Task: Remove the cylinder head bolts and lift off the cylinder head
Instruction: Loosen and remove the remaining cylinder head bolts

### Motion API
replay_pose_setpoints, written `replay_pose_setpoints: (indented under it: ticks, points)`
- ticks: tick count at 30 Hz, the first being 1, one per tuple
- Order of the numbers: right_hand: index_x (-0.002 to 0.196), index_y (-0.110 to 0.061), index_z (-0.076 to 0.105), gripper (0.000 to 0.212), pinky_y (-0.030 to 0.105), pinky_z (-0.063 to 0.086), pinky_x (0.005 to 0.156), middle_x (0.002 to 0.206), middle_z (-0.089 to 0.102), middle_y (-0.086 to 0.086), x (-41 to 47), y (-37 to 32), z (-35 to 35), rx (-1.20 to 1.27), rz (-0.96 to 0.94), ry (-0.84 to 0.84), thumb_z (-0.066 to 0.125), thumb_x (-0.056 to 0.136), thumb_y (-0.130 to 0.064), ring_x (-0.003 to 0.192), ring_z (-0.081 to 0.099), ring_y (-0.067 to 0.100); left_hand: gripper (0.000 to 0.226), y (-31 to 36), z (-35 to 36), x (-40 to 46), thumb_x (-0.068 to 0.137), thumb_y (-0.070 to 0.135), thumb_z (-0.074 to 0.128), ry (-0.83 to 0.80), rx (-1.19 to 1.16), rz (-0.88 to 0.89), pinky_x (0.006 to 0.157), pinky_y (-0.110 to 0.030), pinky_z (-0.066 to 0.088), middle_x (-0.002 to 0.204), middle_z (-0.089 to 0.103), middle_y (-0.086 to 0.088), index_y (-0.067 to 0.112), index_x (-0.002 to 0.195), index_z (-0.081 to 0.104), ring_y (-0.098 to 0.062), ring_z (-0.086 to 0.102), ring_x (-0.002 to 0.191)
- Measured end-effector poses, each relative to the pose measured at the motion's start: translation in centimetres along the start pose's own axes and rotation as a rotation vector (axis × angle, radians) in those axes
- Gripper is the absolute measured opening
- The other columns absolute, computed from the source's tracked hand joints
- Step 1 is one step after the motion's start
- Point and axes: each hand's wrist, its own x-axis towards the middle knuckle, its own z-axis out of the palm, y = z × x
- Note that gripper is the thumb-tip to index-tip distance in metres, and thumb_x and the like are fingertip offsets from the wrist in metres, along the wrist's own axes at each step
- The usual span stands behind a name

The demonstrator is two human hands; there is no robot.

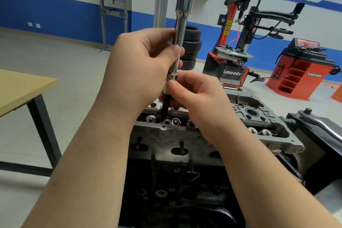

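Cylinder head (pixel 207 135): aluminium casting, centre of view toward 5 o'clock, seated on the dark engine block (pixel 175 190). Valve springs visible along its top.

Extension bar (pixel 178 42): chromed, near upright, tilted slightly toward 1 o'clock, flared open end uppermost. A short chrome socket (pixel 169 84) joins its lower end to a black bolt shank (pixel 165 107), whose tip enters a hole in the cylinder head at its 10 o'clock corner.

Left hand (pixel 140 68): fingers wrapped around the mid-length of the extension bar, thumb across the front.

Right hand (pixel 194 96): fingers pinching the socket, just below the left hand.

Ratchet handle (pixel 318 122): lying on a dark stand at 3 o'clock.

Worktop (pixel 20 89): wood-coloured, at 9 o'clock.

Tyre changer (pixel 238 46): red and black, at 1 o'clock, with stacked tyres (pixel 191 48) beside it.
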Motion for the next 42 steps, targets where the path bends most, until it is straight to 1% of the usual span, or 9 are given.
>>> replay_pose_setpoints:
  ticks: [6, 13, 16, 20, 27, 30, 32, 37, 42]
  points:
    - [0.080, -0.028, 0.069, 0.028, 0.049, 0.064, 0.070, 0.074, 0.072, -0.006, -0.06, -0.04, 0.15, -0.085, -0.009, 0.056, 0.086, 0.079, -0.049, 0.070, 0.071, 0.012, 0.022, 0.37, -0.09, -0.10, 0.083, 0.035, 0.087, 0.067, 0.086, 0.036, 0.070, -0.013, 0.056, 0.087, 0.074, 0.013, 0.036, 0.098, 0.071, 0.002, 0.071, 0.083]
    - [0.111, -0.015, 0.077, 0.023, 0.050, 0.060, 0.094, 0.102, 0.080, 0.003, -0.01, 0.18, -0.14, 0.023, 0.006, -0.032, 0.067, 0.098, -0.031, 0.101, 0.076, 0.020, 0.025, 0.32, 0.11, -0.04, 0.104, 0.012, 0.061, -0.049, 0.020, 0.012, 0.075, -0.024, 0.063, 0.098, 0.078, 0.009, 0.034, 0.115, 0.066, -0.006, 0.077, 0.086]
    - [0.106, -0.023, 0.076, 0.031, 0.045, 0.061, 0.085, 0.098, 0.079, -0.003, 0.06, -0.06, 0.08, -0.002, -0.003, -0.001, 0.078, 0.086, -0.047, 0.094, 0.076, 0.017, 0.020, 0.33, 0.02, 0.00, 0.094, 0.019, 0.077, 0.005, 0.056, 0.033, 0.072, -0.018, 0.060, 0.091, 0.076, 0.013, 0.034, 0.104, 0.069, -0.002, 0.075, 0.083]
    - [0.091, -0.020, 0.074, 0.035, 0.059, 0.061, 0.073, 0.084, 0.075, 0.005, 0.01, 0.02, 0.14, -0.062, -0.033, 0.064, 0.082, 0.079, -0.052, 0.079, 0.073, 0.031, 0.022, 0.44, 0.12, -0.12, 0.086, 0.033, 0.084, 0.030, 0.091, 0.052, 0.071, -0.014, 0.057, 0.086, 0.072, 0.013, 0.041, 0.097, 0.066, 0.002, 0.070, 0.084]
    - [0.114, -0.020, 0.077, 0.029, 0.055, 0.057, 0.096, 0.106, 0.079, 0.002, 0.07, -0.13, -0.13, -0.010, 0.025, -0.071, 0.068, 0.096, -0.040, 0.105, 0.074, 0.022, 0.019, 0.36, 0.09, -0.05, 0.104, 0.015, 0.062, -0.021, -0.015, -0.003, 0.070, -0.027, 0.064, 0.096, 0.079, 0.006, 0.030, 0.113, 0.069, -0.010, 0.077, 0.085]
    - [0.099, -0.024, 0.074, 0.038, 0.042, 0.062, 0.079, 0.091, 0.078, -0.006, 0.07, -0.22, 0.17, -0.061, 0.016, -0.010, 0.080, 0.078, -0.055, 0.085, 0.075, 0.012, 0.019, 0.47, -0.04, -0.04, 0.091, 0.022, 0.080, 0.028, 0.001, 0.024, 0.068, -0.027, 0.063, 0.088, 0.078, 0.008, 0.032, 0.102, 0.070, -0.009, 0.076, 0.081]
    - [0.092, -0.020, 0.072, 0.041, 0.050, 0.063, 0.075, 0.084, 0.076, 0.000, 0.05, -0.07, 0.14, -0.086, 0.012, 0.036, 0.083, 0.074, -0.056, 0.078, 0.073, 0.021, 0.022, 0.49, 0.01, -0.04, 0.087, 0.026, 0.085, 0.043, 0.001, 0.032, 0.069, -0.025, 0.063, 0.087, 0.076, 0.009, 0.034, 0.100, 0.068, -0.007, 0.075, 0.083]
    - [0.108, -0.019, 0.078, 0.025, 0.060, 0.059, 0.085, 0.097, 0.079, 0.006, 0.18, 0.19, -0.28, -0.039, 0.012, -0.028, 0.069, 0.096, -0.039, 0.092, 0.072, 0.035, 0.022, 0.35, 0.17, -0.07, 0.104, 0.017, 0.062, -0.038, -0.071, -0.006, 0.080, -0.031, 0.064, 0.100, 0.079, 0.006, 0.038, 0.111, 0.067, -0.009, 0.076, 0.092]
    - [0.109, -0.022, 0.077, 0.035, 0.049, 0.059, 0.092, 0.101, 0.080, -0.002, 0.15, -0.25, 0.02, -0.017, 0.066, -0.068, 0.078, 0.085, -0.048, 0.098, 0.075, 0.017, 0.027, 0.29, -0.09, 0.06, 0.100, 0.014, 0.069, -0.002, -0.003, 0.025, 0.077, -0.029, 0.064, 0.095, 0.078, 0.009, 0.041, 0.104, 0.066, -0.008, 0.076, 0.088]
